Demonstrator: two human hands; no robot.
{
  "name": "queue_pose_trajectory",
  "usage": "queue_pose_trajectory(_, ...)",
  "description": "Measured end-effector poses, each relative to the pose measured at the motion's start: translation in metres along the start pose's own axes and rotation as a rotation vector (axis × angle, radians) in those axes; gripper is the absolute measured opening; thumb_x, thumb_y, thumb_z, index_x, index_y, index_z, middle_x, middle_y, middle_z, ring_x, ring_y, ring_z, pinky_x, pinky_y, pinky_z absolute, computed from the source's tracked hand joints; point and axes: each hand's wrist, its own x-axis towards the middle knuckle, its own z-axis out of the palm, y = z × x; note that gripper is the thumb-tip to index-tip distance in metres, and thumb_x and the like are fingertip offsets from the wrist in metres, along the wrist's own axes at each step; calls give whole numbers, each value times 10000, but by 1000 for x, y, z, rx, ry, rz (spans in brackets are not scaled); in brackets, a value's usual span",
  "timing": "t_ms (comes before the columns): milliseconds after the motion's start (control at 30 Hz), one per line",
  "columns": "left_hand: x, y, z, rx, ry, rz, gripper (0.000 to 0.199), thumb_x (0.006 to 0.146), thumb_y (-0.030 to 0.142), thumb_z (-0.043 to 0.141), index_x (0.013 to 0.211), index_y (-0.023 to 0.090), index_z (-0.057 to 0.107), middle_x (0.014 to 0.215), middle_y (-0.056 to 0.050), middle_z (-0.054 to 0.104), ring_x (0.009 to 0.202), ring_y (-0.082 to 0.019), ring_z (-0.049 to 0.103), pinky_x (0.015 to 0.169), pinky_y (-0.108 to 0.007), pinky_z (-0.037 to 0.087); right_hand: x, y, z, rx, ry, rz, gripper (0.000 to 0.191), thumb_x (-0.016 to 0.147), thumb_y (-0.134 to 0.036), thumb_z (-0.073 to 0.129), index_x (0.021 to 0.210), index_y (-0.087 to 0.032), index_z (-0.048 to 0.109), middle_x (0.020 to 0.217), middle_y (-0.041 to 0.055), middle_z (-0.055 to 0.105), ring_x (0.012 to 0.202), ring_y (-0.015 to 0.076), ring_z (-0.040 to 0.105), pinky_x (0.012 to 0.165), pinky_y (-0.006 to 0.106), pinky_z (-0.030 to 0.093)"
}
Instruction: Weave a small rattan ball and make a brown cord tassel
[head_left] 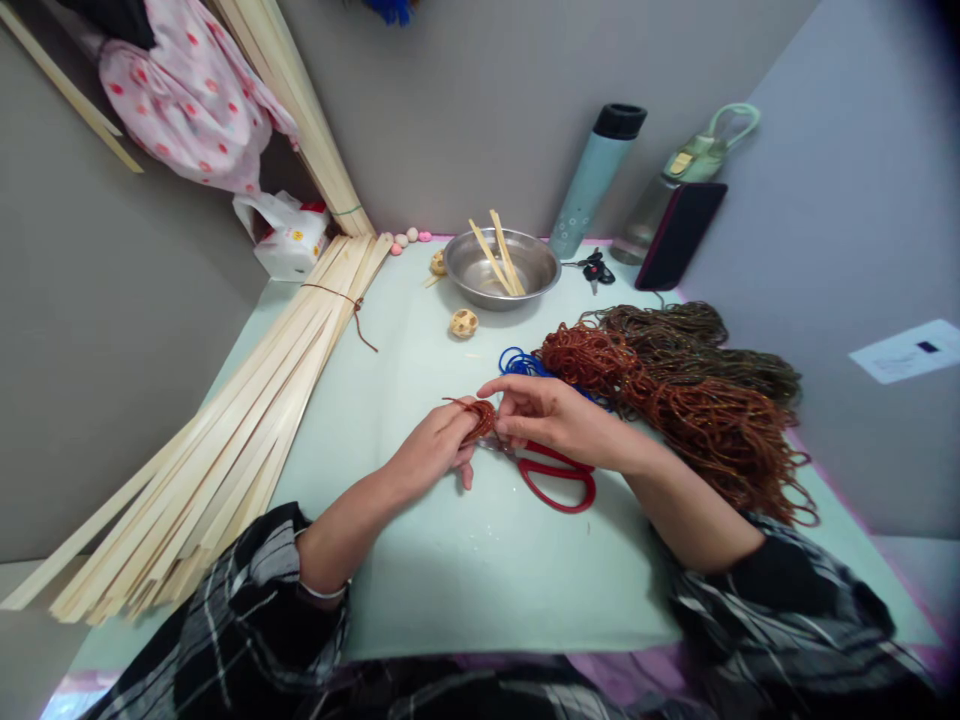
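Cord coil point(482, 420), reddish brown, lies on the near side of the metal bowl point(472, 272), in several loops at the fingers of the left hand point(439, 445). From my remote post I find that hand closed on the coil, one loose end projecting. The right hand point(551, 415) is half curled beside it, index finger and thumb parted; I cannot tell whether it pinches a strand.

Partly beneath the right hand, nearer than the bowl, I note red-handled scissors point(562, 508). Blue cord point(517, 362) and reddish hanks point(697, 410) lie to the bowl's near right; tied wooden strips point(247, 430) lie to its left.

I judge three risks. The loops could spring apart if the left fingers slacken. The projecting end could slip under them and tangle. The scissors could nick a strand or finger, being so close to both hands.
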Motion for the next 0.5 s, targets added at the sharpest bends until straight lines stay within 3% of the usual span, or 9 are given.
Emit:
queue_pose_trajectory(167,1,-4,-2,113,-17,-7,200,931,253,370,735,223,398,575,89,288,411,-81,386,439,-234,485,-1,-9,4,-92,127,-69,244,941,-253,580,1154,-148,633,812,-4,599,614,91,490,539,222,373)
queue_pose_trajectory(333,-1,-4,-2,267,-36,14,245,953,271,337,717,220,373,606,81,332,418,-85,504,486,-245,449,1,-12,16,-156,216,-68,230,952,-314,607,1078,-139,687,680,-31,581,533,82,423,490,218,325)
queue_pose_trajectory(433,-1,-4,-2,387,-48,44,276,964,273,318,706,211,394,613,70,396,431,-93,545,539,-267,449,3,-8,24,-258,249,-77,230,946,-343,640,1041,-150,719,640,-30,605,526,93,457,499,224,341)
queue_pose_trajectory(500,-1,-5,-1,449,-61,51,288,965,265,316,702,206,418,593,63,434,439,-101,546,569,-276,448,3,-6,29,-358,284,-133,191,938,-319,661,1015,-162,735,718,1,682,614,117,555,579,237,406)
